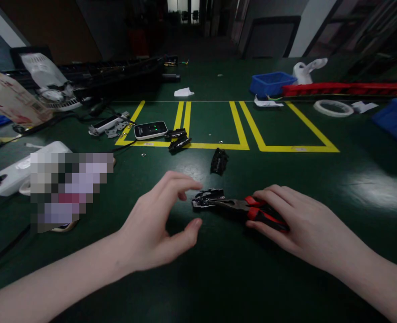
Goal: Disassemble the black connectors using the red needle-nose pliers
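Red-handled pliers (242,205) point leftward, tips at a black part (208,194).

Dim overall; whitish glare on green tabletop (380,188), right; edges blurred, stretched.

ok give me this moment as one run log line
left hand: curled open beside black part | right hand: holding red-handled pliers, tips at that part | farther off: another black piece, device with green lights

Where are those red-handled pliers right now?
In the head view, the red-handled pliers are right of centre, in the right hand, with their nose at a small black part near the left hand.
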